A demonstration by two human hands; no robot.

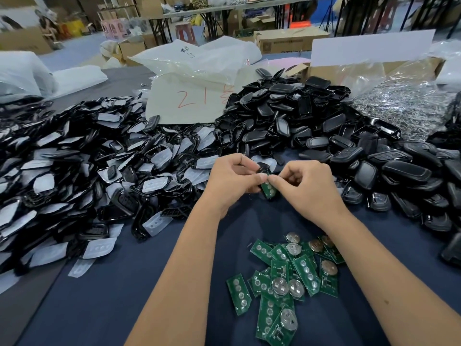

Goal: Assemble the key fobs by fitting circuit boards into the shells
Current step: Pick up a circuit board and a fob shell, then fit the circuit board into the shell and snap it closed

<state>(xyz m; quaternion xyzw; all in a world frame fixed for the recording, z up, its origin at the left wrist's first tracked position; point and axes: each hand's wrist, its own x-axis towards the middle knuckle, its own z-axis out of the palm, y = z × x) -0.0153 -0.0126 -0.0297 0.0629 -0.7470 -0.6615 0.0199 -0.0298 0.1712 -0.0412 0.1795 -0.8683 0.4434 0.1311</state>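
Note:
My left hand (233, 181) grips a black key fob shell (264, 169) above the dark blue table. A green circuit board (269, 190) with round contact pads lies in the shell, its lower end sticking out. My right hand (303, 182) pinches the board's top edge with thumb and forefinger, right against my left thumb. Several loose green circuit boards (284, 278), some with coin cells, lie in a pile near the table's front, between my forearms.
A big heap of black shell frames with white rubber pads (82, 176) fills the left. A heap of black shell halves (294, 116) rises at the back and right. A white bag marked 21 (189, 101), a clear bag of metal parts (404, 108) and cardboard boxes stand behind.

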